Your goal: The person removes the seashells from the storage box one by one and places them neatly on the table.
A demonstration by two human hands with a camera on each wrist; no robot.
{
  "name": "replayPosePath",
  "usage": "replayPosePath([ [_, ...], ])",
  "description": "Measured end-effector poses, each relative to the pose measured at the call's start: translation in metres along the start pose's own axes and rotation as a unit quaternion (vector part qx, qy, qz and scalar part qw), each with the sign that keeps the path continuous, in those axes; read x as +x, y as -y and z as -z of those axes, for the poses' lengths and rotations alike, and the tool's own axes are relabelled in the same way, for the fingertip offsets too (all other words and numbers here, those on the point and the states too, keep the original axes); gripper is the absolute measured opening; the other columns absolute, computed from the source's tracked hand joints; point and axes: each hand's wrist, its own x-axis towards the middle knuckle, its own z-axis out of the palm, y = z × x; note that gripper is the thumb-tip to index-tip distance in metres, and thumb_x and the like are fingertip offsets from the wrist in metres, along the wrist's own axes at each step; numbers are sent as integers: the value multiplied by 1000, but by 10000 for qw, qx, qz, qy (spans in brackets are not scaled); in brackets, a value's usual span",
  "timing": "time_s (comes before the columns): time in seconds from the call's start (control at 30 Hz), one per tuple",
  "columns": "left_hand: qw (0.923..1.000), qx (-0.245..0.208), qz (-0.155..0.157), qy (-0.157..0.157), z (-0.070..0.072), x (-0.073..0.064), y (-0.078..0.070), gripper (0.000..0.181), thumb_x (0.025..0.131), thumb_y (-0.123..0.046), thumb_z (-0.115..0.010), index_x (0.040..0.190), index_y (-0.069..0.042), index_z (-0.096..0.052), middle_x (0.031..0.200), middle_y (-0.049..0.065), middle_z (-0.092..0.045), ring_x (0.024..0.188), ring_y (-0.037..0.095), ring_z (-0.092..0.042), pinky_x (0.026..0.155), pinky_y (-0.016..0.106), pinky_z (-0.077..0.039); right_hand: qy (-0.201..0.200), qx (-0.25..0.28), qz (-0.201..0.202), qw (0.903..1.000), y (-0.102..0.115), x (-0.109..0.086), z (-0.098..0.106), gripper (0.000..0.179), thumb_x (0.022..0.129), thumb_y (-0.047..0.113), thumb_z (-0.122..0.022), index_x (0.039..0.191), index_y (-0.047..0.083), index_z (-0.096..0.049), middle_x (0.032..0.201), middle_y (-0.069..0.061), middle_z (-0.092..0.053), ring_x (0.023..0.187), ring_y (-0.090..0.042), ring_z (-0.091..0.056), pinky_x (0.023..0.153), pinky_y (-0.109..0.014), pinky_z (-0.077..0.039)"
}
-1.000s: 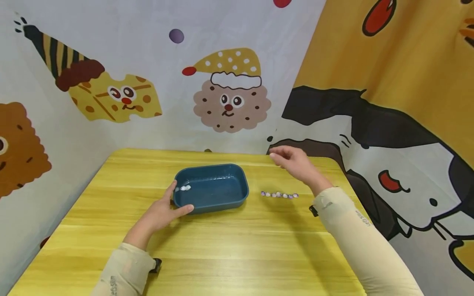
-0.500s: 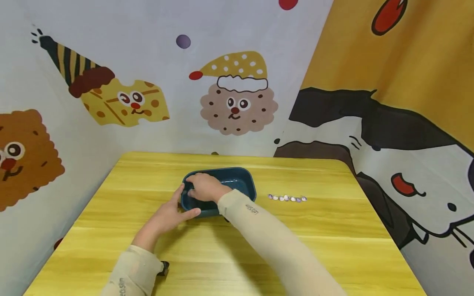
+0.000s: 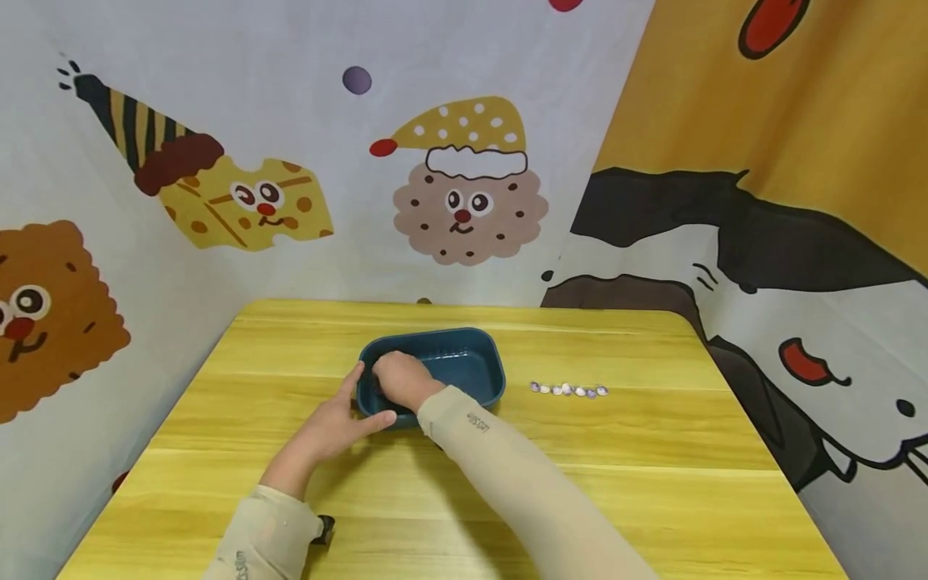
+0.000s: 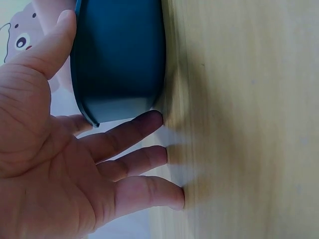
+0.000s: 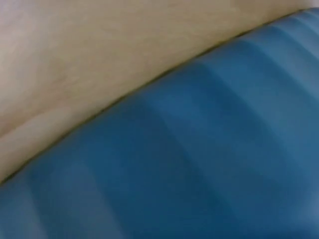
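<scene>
A dark blue rectangular tub point(image 3: 471, 373) stands on the table, also filling the upper middle of the left wrist view. My left hand point(image 3: 328, 428) spans its near left corner with spread fingers, the thumb at the front rim. In the left wrist view, its lower fingertips point(image 4: 172, 196) rest on the table. My right hand point(image 3: 403, 379) reaches down inside the tub's left end, fingers curled down and mostly hidden; I cannot tell what they hold. The right wrist view shows just the blue tub wall point(image 5: 189, 149), close and blurred. To the right lies a row of small purple-and-white, shell-like pieces point(image 3: 568, 390).
The yellow wood-grain table point(image 3: 638, 451) has its far edge against a cartoon-printed curtain point(image 3: 304, 274), which also surrounds the left and right sides. My right forearm sleeve point(image 3: 522, 475) crosses over the front of the table.
My right hand has swung left from above the row of pieces down into the tub, now covering the small white pieces seen there. The left hand keeps its place at the tub's corner.
</scene>
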Motion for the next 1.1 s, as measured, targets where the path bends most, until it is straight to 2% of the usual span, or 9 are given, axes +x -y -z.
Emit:
replayPosePath([
  [0.07, 10000, -9, -16, -14, 0, -1, -1, 120, 93, -72, -70, 174, -22, 3, 122, 25, -73, 99, 27, -69, 91, 48, -55, 12, 158, -7, 9999, 0, -1, 0, 34, 114, 26, -55, 89, 19, -77, 90, 3, -73, 80, -11, -65, 79, -28, -53],
  [0.13, 10000, -19, -33, -21, -1, -1, -1, 119, 93, -71, -70, 174, -22, 2, 131, 30, -69, 103, 29, -69, 92, 49, -55, 21, 185, 18, 9998, -1, -2, 0, 34, 112, 28, -57, 85, 19, -76, 81, 5, -69, 73, -9, -61, 74, -27, -50],
  [0.23, 10000, -25, -60, -27, -2, -1, 0, 119, 93, -71, -70, 174, -21, 2, 142, 36, -62, 107, 32, -70, 93, 50, -56, -54, 43, 142, 9999, -3, -5, 0, 32, 111, 28, -61, 85, 20, -78, 78, 7, -70, 69, -7, -60, 73, -25, -52],
  [0.37, 10000, -43, -76, 3, -2, -2, 0, 121, 93, -72, -70, 174, -20, 2, 141, 36, -63, 107, 34, -70, 91, 49, -56, -261, -218, 345, 9988, -9, -9, 4, 29, 109, 24, -64, 84, 18, -76, 74, 5, -69, 65, -8, -59, 70, -25, -52],
  [0.5, 9999, -39, -97, -33, -1, -1, 0, 120, 93, -71, -70, 174, -19, 2, 149, 38, -56, 122, 44, -68, 99, 56, -56, -395, -395, 281, 9980, -20, -12, 9, 27, 104, 25, -72, 79, 18, -73, 70, 5, -64, 63, -9, -56, 66, -24, -48],
  [0.6, 9999, -10, -128, -41, 0, 0, 1, 120, 94, -71, -70, 174, -17, 2, 155, 40, -50, 132, 51, -62, 104, 62, -53, -355, -394, 128, 9985, -30, -14, 10, 20, 100, 27, -79, 82, 19, -77, 77, 8, -70, 68, -7, -60, 70, -22, -52],
  [0.77, 10000, -1, -83, -39, -1, 0, 2, 122, 93, -72, -70, 174, -18, 2, 154, 39, -51, 133, 52, -61, 104, 61, -54, -163, -169, 99, 9997, -41, -15, 9, 13, 101, 30, -78, 98, 20, -85, 99, 8, -81, 84, -6, -71, 82, -25, -60],
  [0.97, 10000, 5, -50, -10, 0, 0, 0, 121, 94, -70, -70, 174, -17, 4, 153, 40, -52, 134, 53, -60, 102, 62, -54, -213, -98, -62, 9997, -40, -13, 8, 16, 103, 34, -74, 102, 18, -78, 93, 6, -76, 75, -7, -66, 71, -24, -55],
  [1.1, 10000, 14, -59, 8, 1, 0, -1, 122, 93, -72, -70, 174, -18, 5, 153, 40, -52, 136, 53, -59, 104, 63, -53, -275, -115, -328, 9990, -36, -12, 7, 21, 103, 32, -74, 119, 18, -75, 113, 2, -78, 97, -13, -74, 87, -30, -61],
])
